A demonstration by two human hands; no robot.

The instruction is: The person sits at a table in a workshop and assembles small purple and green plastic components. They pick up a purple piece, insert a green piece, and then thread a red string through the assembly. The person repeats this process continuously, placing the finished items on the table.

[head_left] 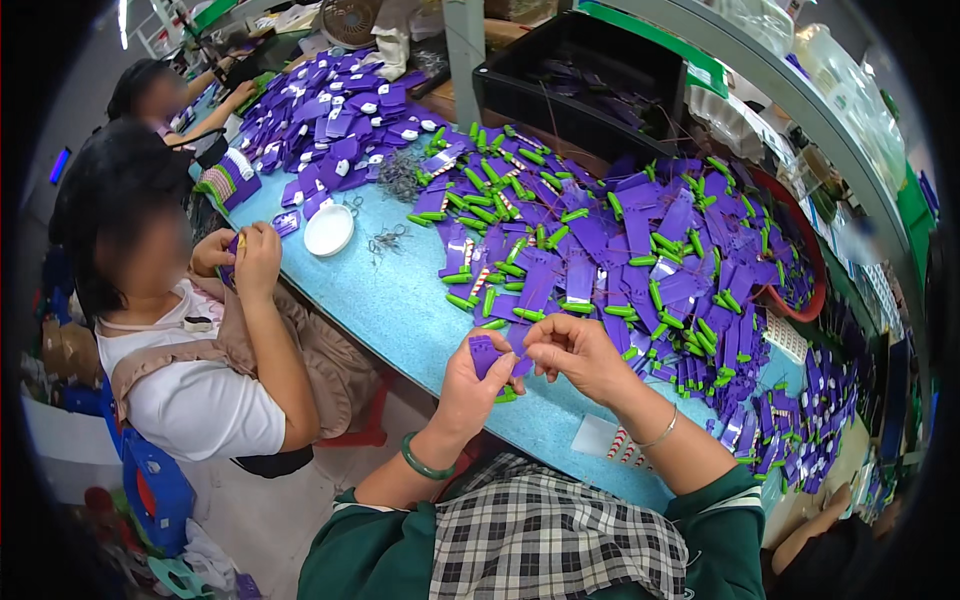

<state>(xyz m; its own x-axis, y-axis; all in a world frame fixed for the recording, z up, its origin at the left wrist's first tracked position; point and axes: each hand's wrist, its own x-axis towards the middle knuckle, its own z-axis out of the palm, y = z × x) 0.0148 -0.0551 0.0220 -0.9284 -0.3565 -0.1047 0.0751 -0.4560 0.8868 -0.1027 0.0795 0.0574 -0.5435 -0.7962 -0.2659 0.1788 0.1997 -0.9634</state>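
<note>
My left hand is closed around a flat purple plastic piece, held up above the near edge of the table. A bit of bright green shows just below the fingers. Close beside it, my right hand has thumb and forefinger drawn together near the piece's right side. What that pinch holds, if anything, is too small to make out. Beyond both hands spreads a large heap of purple flat pieces with bright green rod-shaped parts.
The blue tabletop bears a white round dish, tangled dark wire and a red-and-white striped strip sheet. A black bin and a red basin stand behind. At left a co-worker handles a purple piece.
</note>
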